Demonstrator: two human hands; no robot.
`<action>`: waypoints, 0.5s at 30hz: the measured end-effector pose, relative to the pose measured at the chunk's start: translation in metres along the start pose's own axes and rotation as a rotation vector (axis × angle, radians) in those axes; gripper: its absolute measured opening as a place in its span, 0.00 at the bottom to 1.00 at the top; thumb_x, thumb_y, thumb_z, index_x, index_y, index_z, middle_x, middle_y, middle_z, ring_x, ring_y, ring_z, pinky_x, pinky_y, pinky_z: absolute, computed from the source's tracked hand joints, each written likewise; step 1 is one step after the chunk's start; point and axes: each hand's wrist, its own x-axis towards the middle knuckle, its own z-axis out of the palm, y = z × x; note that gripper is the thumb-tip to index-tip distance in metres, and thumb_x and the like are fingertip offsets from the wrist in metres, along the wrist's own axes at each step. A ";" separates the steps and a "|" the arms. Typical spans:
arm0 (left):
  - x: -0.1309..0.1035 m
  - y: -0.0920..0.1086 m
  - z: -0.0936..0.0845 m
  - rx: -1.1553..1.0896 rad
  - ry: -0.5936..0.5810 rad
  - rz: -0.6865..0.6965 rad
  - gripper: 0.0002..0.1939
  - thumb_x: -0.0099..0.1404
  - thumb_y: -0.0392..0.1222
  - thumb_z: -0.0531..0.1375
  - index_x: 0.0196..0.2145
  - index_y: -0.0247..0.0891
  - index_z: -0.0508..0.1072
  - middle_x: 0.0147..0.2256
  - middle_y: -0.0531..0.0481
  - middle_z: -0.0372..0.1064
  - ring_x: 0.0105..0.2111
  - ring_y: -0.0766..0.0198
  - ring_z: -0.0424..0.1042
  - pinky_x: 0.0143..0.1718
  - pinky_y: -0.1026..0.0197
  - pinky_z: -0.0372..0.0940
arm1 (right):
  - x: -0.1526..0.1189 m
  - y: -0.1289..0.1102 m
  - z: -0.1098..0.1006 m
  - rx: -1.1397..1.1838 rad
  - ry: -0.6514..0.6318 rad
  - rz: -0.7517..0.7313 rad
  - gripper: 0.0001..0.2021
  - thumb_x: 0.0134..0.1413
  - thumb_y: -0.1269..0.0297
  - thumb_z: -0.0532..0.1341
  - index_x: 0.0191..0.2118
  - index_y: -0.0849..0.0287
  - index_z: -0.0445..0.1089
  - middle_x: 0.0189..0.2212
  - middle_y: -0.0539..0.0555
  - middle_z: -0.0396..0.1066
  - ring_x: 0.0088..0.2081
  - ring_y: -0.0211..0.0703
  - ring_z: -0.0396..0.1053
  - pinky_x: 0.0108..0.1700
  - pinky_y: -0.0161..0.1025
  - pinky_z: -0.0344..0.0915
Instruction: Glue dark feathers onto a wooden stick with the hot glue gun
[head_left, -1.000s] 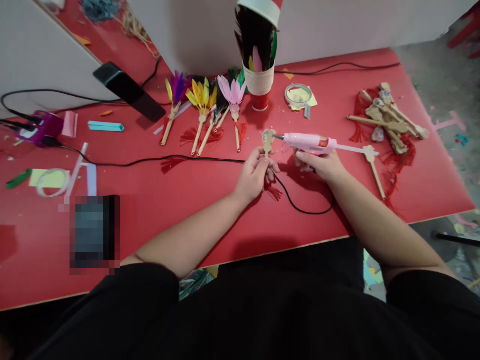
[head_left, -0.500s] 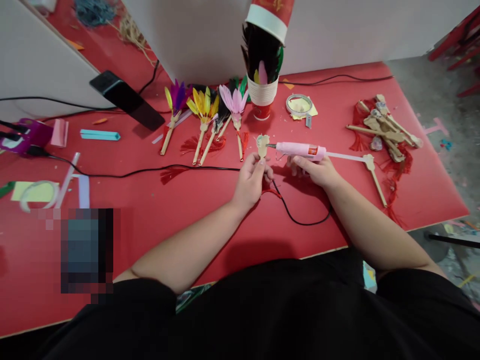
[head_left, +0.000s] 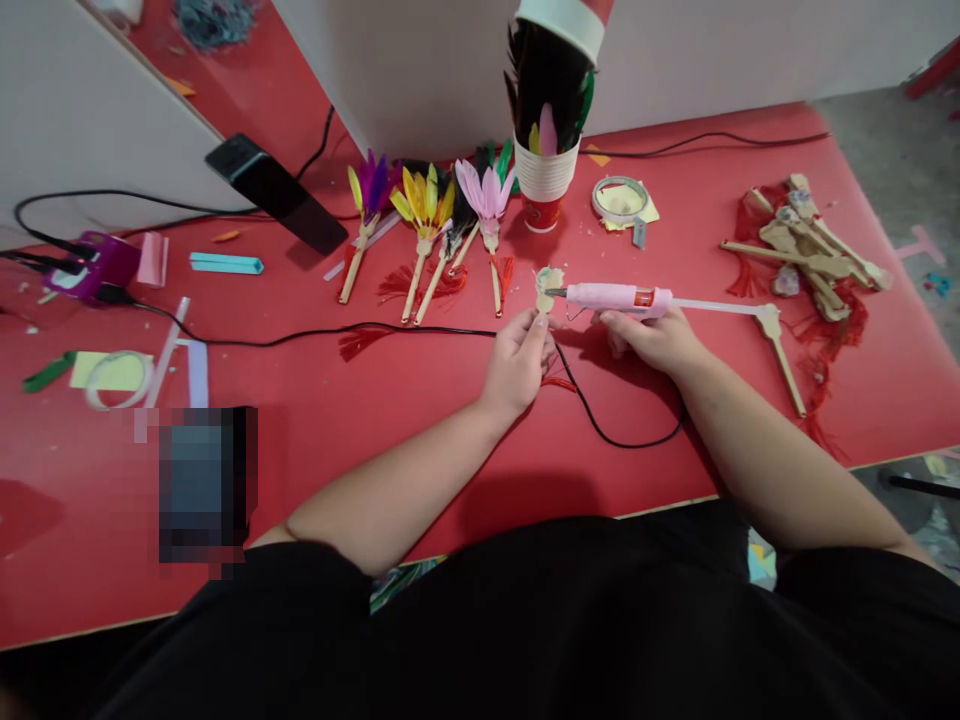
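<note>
the left hand [head_left: 523, 365] pinches a small pale wooden piece [head_left: 548, 290] between thumb and fingers, its wider head upward, above the red surface [head_left: 360, 420]. the right hand [head_left: 651, 338] is curled round the grip of a pink glue gun [head_left: 615, 298], whose metal nozzle points left at the wooden piece's head; whether tip and wood touch, i cannot tell. a clear glue stick [head_left: 716, 306] juts from the gun's back end, toward a loose wooden stick [head_left: 785, 362] lying near a jumbled pile of sticks with red tassels [head_left: 814, 250]. beyond the left hand lie sticks topped with purple, yellow and pink feathers [head_left: 424, 200], and just beside them stands a stack of paper cups [head_left: 546, 180] with dark feathers in it. a roll of tape [head_left: 619, 201] rests right of the cups, partly over yellow paper.
</note>
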 end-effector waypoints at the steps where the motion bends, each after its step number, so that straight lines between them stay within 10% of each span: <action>1: 0.000 0.001 0.000 -0.005 -0.001 -0.006 0.19 0.89 0.53 0.66 0.40 0.41 0.74 0.22 0.64 0.53 0.20 0.71 0.47 0.23 0.67 0.47 | 0.000 0.000 0.001 -0.009 0.003 -0.001 0.37 0.70 0.24 0.71 0.23 0.51 0.73 0.18 0.54 0.71 0.23 0.45 0.68 0.33 0.46 0.67; 15: 0.002 0.000 -0.002 -0.012 0.008 -0.030 0.23 0.88 0.59 0.68 0.38 0.42 0.70 0.22 0.66 0.48 0.19 0.72 0.44 0.22 0.67 0.42 | 0.001 -0.015 0.011 0.073 0.134 -0.003 0.34 0.58 0.23 0.80 0.32 0.51 0.77 0.24 0.50 0.68 0.29 0.45 0.65 0.32 0.46 0.65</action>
